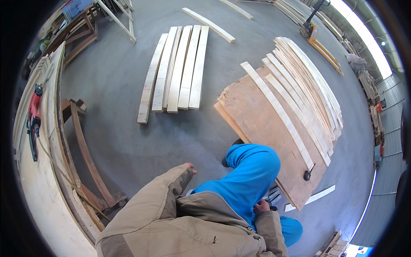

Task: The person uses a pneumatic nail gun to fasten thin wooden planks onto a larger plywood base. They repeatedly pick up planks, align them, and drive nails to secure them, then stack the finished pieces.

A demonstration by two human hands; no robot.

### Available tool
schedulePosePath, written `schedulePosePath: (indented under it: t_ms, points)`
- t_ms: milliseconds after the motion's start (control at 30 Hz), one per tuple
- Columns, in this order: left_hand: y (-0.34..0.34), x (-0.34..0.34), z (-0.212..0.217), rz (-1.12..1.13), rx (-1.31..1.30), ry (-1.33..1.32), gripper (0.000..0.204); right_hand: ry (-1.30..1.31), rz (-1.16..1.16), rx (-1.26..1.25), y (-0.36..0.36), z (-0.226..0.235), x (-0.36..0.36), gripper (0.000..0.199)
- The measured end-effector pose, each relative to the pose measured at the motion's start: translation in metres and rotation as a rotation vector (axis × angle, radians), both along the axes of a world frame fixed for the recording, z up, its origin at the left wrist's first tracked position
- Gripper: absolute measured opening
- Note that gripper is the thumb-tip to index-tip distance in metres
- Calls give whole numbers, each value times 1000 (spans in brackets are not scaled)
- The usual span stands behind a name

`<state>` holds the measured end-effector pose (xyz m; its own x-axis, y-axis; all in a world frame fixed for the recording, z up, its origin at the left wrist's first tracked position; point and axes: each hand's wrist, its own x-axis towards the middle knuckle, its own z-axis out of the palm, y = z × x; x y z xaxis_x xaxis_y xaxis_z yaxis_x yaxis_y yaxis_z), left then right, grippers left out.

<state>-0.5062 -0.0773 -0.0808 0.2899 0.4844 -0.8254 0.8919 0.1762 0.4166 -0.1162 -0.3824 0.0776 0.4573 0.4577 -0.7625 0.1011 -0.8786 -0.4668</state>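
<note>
My left hand [190, 167] pokes out of a tan sleeve over the grey floor. Its few visible fingers look slightly apart, with nothing seen in them. Beside my blue-trousered leg, my right hand [261, 207] is closed, against a black-and-grey tool [274, 198] that is partly hidden by the leg, so its kind is unclear. Close to that hand lies a plywood sheet stack [252, 100]. Pale wooden strips [280, 111] rest on the plywood, with many more bunched along its far right side. A small black object [307, 175] sits at the near end of one strip.
Thick wooden boards [173, 73] lie side by side on the floor ahead. At left stands a workbench [36, 188] carrying a red-and-black corded power tool [34, 109]. Loose strips [209, 24] lie farther off. A yellow pallet jack [321, 45] is at the far right.
</note>
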Motion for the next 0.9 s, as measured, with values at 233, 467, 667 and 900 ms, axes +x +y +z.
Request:
schedulePosePath:
  t_ms: [233, 467, 667, 900]
  points:
    - [-13, 2, 0, 25, -51, -8, 68, -118, 156, 48, 9, 29, -18, 29]
    - [-24, 26, 1, -61, -101, -103, 66, -140, 268, 141, 7, 20, -24, 42]
    - [-60, 31, 7, -207, -197, -155, 59, 51, 301, 38, 3, -5, -13, 41]
    - [-73, 14, 28, -242, -187, -55, 57, 130, 291, 31, -12, -40, -13, 42]
